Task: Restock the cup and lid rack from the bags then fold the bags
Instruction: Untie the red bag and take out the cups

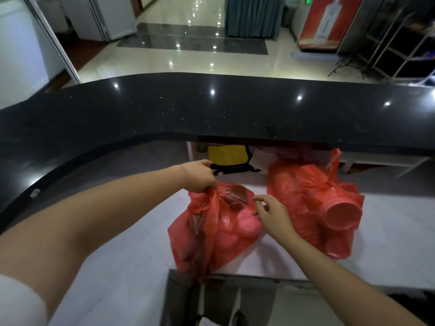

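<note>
The near red bag (211, 234) sits at the near edge of a white desk (381, 255), with pale round shapes showing through its film. The left hand (200, 176) grips the bag's gathered handles from above. The right hand (270, 214) hovers just right of the opening, fingers loosely spread and holding nothing. To the right lies a second red bag (306, 198), knotted, with a stack of cups (341, 215) pressing against its plastic. A black counter (211, 114) curves beyond. No writing is legible.
</note>
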### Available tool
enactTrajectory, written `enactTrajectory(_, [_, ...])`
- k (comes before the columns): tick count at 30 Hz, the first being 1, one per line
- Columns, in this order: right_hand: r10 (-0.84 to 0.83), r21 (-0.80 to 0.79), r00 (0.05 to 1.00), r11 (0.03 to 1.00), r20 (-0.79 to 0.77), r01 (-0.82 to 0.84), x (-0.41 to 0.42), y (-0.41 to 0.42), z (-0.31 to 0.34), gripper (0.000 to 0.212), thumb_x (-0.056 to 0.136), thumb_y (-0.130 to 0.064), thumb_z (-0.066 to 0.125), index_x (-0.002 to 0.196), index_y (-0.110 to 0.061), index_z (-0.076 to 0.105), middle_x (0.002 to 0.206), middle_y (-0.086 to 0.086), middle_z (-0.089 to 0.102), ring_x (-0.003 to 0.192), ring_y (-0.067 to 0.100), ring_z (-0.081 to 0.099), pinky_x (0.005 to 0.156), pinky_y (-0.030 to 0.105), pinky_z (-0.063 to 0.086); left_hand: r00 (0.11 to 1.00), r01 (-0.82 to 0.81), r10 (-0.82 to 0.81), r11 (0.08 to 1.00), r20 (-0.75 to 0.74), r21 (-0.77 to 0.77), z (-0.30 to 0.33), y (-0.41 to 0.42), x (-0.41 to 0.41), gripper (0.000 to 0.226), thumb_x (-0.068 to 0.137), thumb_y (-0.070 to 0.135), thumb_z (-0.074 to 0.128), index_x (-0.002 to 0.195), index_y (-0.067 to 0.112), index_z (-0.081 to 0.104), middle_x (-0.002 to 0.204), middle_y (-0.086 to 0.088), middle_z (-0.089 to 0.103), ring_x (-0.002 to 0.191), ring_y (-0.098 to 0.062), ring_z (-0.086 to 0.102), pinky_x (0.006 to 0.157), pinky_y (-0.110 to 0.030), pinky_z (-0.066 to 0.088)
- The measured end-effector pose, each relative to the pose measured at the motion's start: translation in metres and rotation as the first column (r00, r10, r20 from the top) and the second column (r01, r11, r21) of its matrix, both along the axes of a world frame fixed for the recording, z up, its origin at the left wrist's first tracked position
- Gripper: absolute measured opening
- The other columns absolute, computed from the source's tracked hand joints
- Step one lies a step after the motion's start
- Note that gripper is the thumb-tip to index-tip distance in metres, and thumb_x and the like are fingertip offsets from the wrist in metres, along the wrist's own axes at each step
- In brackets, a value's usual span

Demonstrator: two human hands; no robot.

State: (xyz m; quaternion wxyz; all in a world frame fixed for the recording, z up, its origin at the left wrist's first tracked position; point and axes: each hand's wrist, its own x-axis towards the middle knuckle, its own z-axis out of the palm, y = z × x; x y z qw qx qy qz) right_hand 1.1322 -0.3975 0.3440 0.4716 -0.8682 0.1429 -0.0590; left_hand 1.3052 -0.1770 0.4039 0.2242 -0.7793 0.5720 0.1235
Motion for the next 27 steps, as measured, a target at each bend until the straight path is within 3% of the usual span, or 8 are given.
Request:
enactTrajectory(3, [0.018,-0.034,0.999,0.999,0.029,-0.017,0.012,-0.003,0.008,0.021,0.097,-0.004,0.056,0.105,-0.012,0.073,0.1,0.002,0.068,0.068,0.004,0.068,0.065,0.013,0.049,0.975,-0.198,0.193,0.979,-0.107,-0.046,0.019,0.011,0.004,0.019,0.097,0.026,0.055,0.11,0.027,0.068,0.093,0.007,0.066,0.091,-0.02,0.064,0.09,-0.04,0.052])
enactTrajectory(6, [0.081,-0.062,0.996,0.995,0.04,-0.079,0.028,-0.001,0.02,0.019,0.1,-0.01,0.056,0.11,-0.016,0.071,0.1,-0.005,0.066,0.077,0.001,0.066,0.065,0.01,0.049,0.922,-0.367,0.344,0.923,-0.179,-0.114,0.034,0.021,0.009,0.019,0.093,0.024,0.056,0.108,0.032,0.065,0.086,0.012,0.058,0.08,-0.015,0.058,0.067,-0.032,0.047])
enactTrajectory(9, [0.145,-0.172,0.987,0.976,0.065,-0.132,0.047,0.003,0.034,0.02,0.099,-0.009,0.057,0.112,-0.016,0.071,0.1,-0.009,0.061,0.084,0.003,0.062,0.073,0.01,0.046,0.866,-0.482,0.445,0.863,-0.226,-0.148,0.049,0.029,0.01,0.01,0.091,0.03,0.056,0.092,0.04,0.057,0.079,0.017,0.056,0.076,-0.01,0.059,0.066,-0.033,0.052])
enactTrajectory(12, [0.178,-0.269,0.979,0.952,0.103,-0.144,0.07,0.008,0.048,0.021,0.097,-0.004,0.059,0.11,-0.013,0.073,0.103,-0.005,0.059,0.091,0.007,0.057,0.079,0.01,0.04,0.836,-0.54,0.493,0.819,-0.242,-0.194,0.058,0.036,0.008,0.004,0.089,0.034,0.055,0.088,0.035,0.058,0.077,0.015,0.057,0.071,-0.006,0.056,0.056,-0.028,0.042])
enactTrajectory(18, [0.22,-0.318,0.97,0.931,0.101,-0.178,0.098,0.018,0.068,0.015,0.092,-0.006,0.068,0.101,-0.015,0.075,0.098,-0.003,0.066,0.087,0.009,0.06,0.08,0.02,0.047,0.718,-0.693,0.618,0.675,-0.32,-0.252,0.056,0.043,-0.013,0.024,0.093,0.043,0.055,0.075,0.027,0.057,0.074,0.006,0.063,0.067,-0.013,0.061,0.058,-0.034,0.052])
enactTrajectory(22, [0.252,-0.334,0.964,0.919,0.085,-0.211,0.103,0.027,0.073,0.012,0.086,-0.011,0.075,0.091,-0.021,0.075,0.089,-0.01,0.068,0.074,-0.002,0.056,0.066,0.001,0.037,0.653,-0.758,0.667,0.569,-0.36,-0.32,0.051,0.046,-0.032,0.03,0.093,0.046,0.054,0.076,0.024,0.064,0.071,0.003,0.066,0.063,-0.015,0.065,0.063,-0.04,0.061])
enactTrajectory(27, [0.287,-0.273,0.948,0.931,0.137,-0.242,0.095,0.041,0.078,0.013,0.085,-0.01,0.077,0.09,-0.021,0.075,0.085,-0.013,0.067,0.074,-0.009,0.055,0.066,-0.001,0.038,0.647,-0.761,0.665,0.535,-0.372,-0.367,0.031,0.051,-0.063,0.027,0.091,0.053,0.053,0.086,0.028,0.061,0.077,0.009,0.066,0.067,-0.01,0.061,0.058,-0.035,0.055])
